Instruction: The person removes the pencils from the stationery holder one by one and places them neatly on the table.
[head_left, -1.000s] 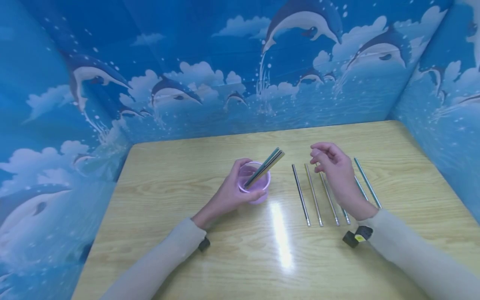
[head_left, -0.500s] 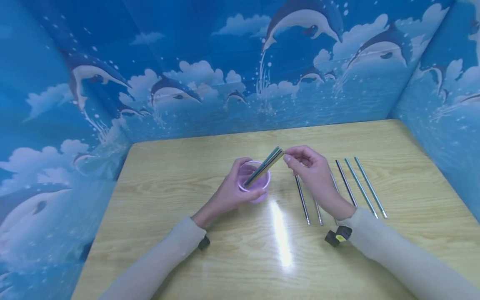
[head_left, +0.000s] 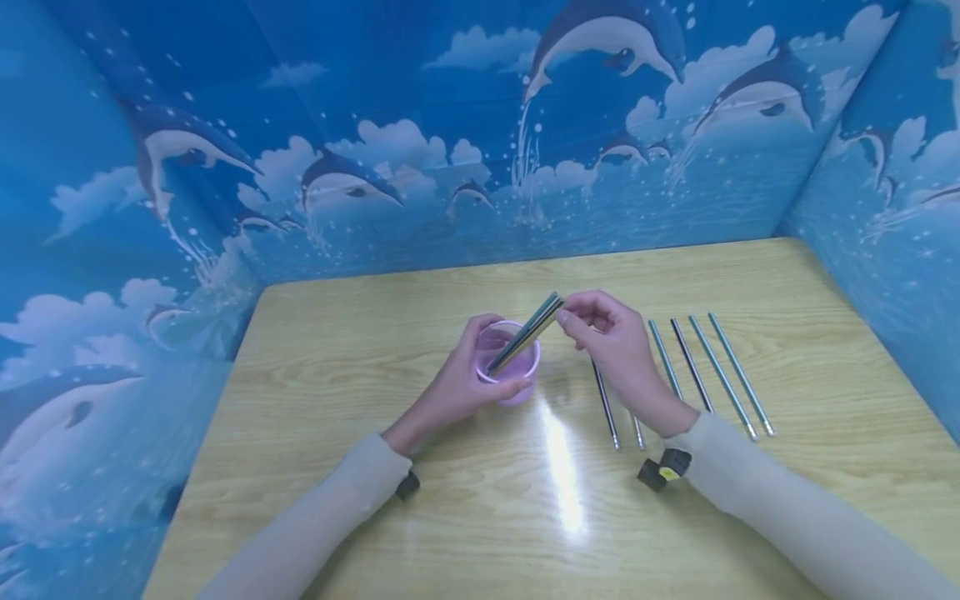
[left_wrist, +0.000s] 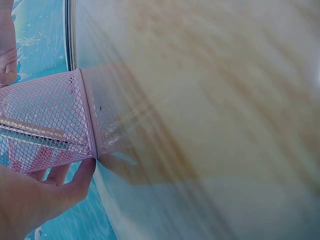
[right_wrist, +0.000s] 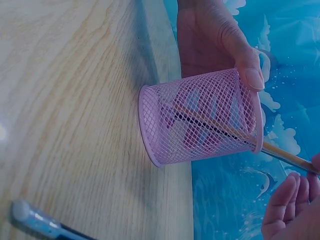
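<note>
My left hand (head_left: 462,377) grips a pink mesh pencil cup (right_wrist: 200,120) from its left side, thumb near the rim. The cup stands upright on the table. Several pencils (head_left: 523,337) in teal, gold and dark colours lean inside it, their upper ends pointing right. At those ends my right hand (head_left: 621,348) pinches a pencil between thumb and fingers; which one is hidden. In the right wrist view, its fingertips meet a gold pencil (right_wrist: 282,152) above the rim.
A row of pencils lies on the table right of the cup, partly under my right arm. Among them are a dark pencil (head_left: 606,408) and a teal pencil (head_left: 741,373). Dolphin-printed blue curtains (head_left: 390,225) border the wooden table (head_left: 345,333).
My right hand has moved left from above the row of pencils to the pencil ends at the cup. The left hand and the cup have stayed in place.
</note>
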